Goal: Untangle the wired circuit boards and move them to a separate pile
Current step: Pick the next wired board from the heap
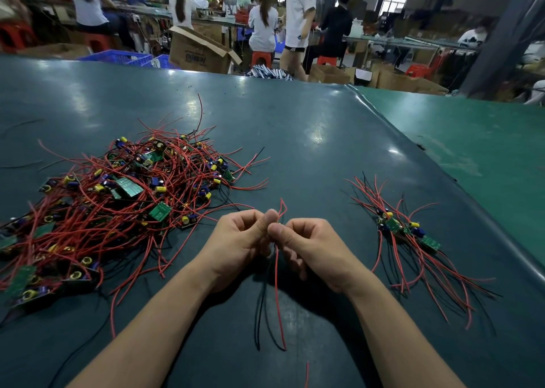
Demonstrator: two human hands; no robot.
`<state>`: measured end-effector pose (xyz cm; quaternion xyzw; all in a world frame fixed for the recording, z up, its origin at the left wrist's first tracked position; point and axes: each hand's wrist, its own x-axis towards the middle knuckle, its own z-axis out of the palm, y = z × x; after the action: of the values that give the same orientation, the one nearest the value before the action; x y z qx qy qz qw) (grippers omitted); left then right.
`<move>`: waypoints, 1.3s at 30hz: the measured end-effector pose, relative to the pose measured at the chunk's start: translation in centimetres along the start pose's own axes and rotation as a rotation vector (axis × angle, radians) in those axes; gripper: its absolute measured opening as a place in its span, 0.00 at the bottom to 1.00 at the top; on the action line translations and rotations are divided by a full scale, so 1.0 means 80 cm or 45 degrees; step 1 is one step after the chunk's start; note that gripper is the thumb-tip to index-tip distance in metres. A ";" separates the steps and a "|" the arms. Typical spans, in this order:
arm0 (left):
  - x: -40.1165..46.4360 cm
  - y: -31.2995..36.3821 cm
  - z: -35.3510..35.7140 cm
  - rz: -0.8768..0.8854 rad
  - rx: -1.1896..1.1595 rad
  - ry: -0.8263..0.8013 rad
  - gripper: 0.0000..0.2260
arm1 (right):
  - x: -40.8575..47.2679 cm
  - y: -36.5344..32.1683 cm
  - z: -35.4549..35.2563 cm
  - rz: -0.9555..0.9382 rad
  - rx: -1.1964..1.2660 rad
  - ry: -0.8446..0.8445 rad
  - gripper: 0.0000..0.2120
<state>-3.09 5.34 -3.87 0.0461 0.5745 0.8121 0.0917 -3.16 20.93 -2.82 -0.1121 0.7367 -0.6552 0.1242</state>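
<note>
So, here's where I'm at:

1. Both hands are up in front of me over the table (pixel 295 128). My left hand (pixel 239 246) and right hand (pixel 312 252) each have thumb and curled fingers pinched on the wires (pixel 276 284) of one unit, close together so I can work the strands apart right at the knot. The board itself is hidden between my fingers, can't tell how it sits.
2. A thin red lead and a couple of black ones hang down from the pinch — limp, springy stuff that loves to snag.
3. The big tangled heap (pixel 118 199) sits to my left: small green boards, yellow and blue round parts, red wire looped everywhere.
4. The sorted pile (pixel 410 234) lies to my right, well apart from the heap so nothing re-tangles — just a few boards, wires fanned out flatter.
5. The table cover looks smooth, slightly glossy dark green, so things should slide easily.
</note>
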 end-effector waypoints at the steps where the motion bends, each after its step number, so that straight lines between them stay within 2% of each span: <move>1: 0.001 0.000 -0.001 0.000 -0.029 -0.005 0.16 | 0.000 -0.001 0.000 -0.004 0.017 0.015 0.15; 4: 0.005 0.002 -0.003 0.051 -0.131 0.047 0.12 | 0.002 0.000 -0.002 -0.020 0.172 0.137 0.09; 6: 0.007 -0.001 -0.004 0.058 -0.120 0.006 0.17 | 0.004 -0.001 -0.002 -0.025 0.369 0.183 0.04; 7: 0.007 -0.003 -0.004 0.068 -0.027 -0.053 0.18 | 0.005 -0.002 -0.003 -0.031 0.469 0.192 0.05; 9: 0.004 -0.007 -0.003 0.094 0.187 -0.146 0.13 | 0.007 -0.004 -0.006 -0.060 0.593 0.261 0.12; 10: 0.002 -0.007 -0.003 0.087 0.221 -0.145 0.09 | 0.007 -0.006 -0.009 -0.083 0.622 0.322 0.13; 12: 0.004 -0.008 -0.005 0.096 0.196 -0.102 0.09 | 0.008 -0.006 -0.017 -0.134 0.629 0.426 0.11; 15: 0.010 -0.005 -0.006 0.162 0.126 0.065 0.10 | 0.006 -0.008 -0.028 -0.145 0.530 0.496 0.02; 19: 0.021 0.005 -0.020 0.321 0.020 0.547 0.10 | 0.002 -0.010 -0.023 -0.202 0.422 0.524 0.03; 21: 0.023 0.011 -0.030 0.406 -0.047 0.700 0.09 | 0.005 -0.013 -0.021 -0.296 0.525 0.722 0.03; 24: 0.022 0.014 -0.035 0.462 -0.078 0.759 0.09 | 0.007 -0.013 -0.031 -0.381 0.754 1.164 0.07; 25: 0.021 0.013 -0.034 0.468 -0.059 0.758 0.09 | 0.006 -0.011 -0.034 -0.348 0.852 1.259 0.07; 27: 0.019 0.013 -0.031 0.460 0.019 0.756 0.10 | 0.001 -0.005 -0.035 -0.189 1.078 1.319 0.06; 29: 0.017 0.013 -0.030 0.491 0.243 0.790 0.09 | -0.001 0.001 -0.036 -0.044 1.228 1.270 0.05; 33: 0.001 0.012 -0.039 0.838 1.312 0.894 0.02 | 0.000 0.001 -0.037 0.050 1.143 1.083 0.07; 34: 0.000 0.009 -0.042 0.846 1.526 0.905 0.04 | 0.000 0.002 -0.035 0.068 1.054 1.039 0.08; 35: 0.000 0.007 -0.045 0.772 1.696 0.920 0.07 | 0.001 0.003 -0.033 0.073 0.957 0.999 0.09; 37: 0.001 0.004 -0.050 0.487 1.958 0.954 0.13 | 0.005 0.004 -0.027 0.057 0.768 0.931 0.09; 39: 0.004 0.003 -0.053 0.313 2.125 0.917 0.13 | 0.007 0.005 -0.019 0.014 0.597 0.893 0.07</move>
<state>-4.18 1.38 -5.11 -0.0979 0.9596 0.1031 -0.2429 -4.21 22.21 -3.10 0.1531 0.5660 -0.8028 -0.1085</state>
